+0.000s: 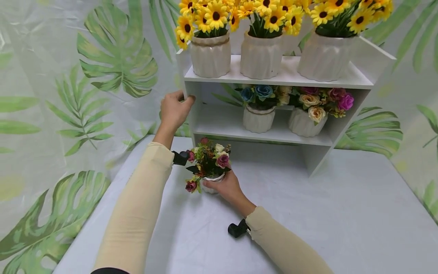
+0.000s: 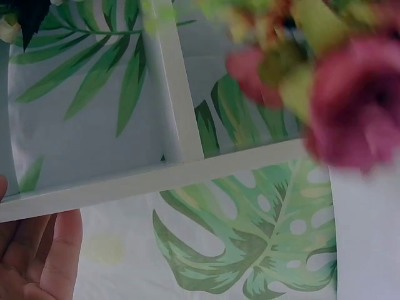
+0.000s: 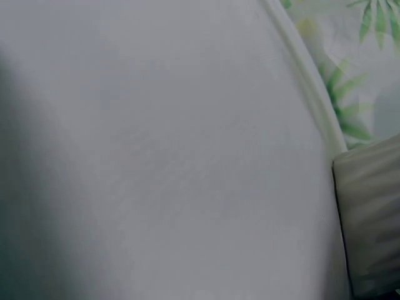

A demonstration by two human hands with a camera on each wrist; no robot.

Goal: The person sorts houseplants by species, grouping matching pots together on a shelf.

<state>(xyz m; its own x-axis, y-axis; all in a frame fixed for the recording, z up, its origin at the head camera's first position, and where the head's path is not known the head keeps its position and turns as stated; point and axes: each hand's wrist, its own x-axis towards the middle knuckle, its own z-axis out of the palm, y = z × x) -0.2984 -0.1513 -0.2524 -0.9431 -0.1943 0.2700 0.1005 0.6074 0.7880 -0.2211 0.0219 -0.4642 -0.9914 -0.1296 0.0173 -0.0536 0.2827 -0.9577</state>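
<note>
My left hand point(image 1: 174, 110) grips the left side panel of the white shelf point(image 1: 239, 131). In the left wrist view, fingers point(image 2: 59, 250) lie on one side of the panel, and a bit of thumb shows at the other. Low at the shelf's left end, my right hand point(image 1: 226, 186) holds a small white pot point(image 1: 209, 188) round its side. Pink and cream artificial flowers point(image 1: 210, 158) with green leaves fill that pot. Blurred, the same blooms point(image 2: 356, 100) show close up in the left wrist view. The right wrist view does not show the right hand.
Three white pots of sunflowers point(image 1: 261, 57) stand on the upper shelf. Below them are a pot with blue flowers point(image 1: 259, 118) and one with pink and peach roses point(image 1: 306, 121). A white cloth point(image 1: 342, 217) covers the table. Leaf-patterned sheeting point(image 1: 116, 49) hangs behind.
</note>
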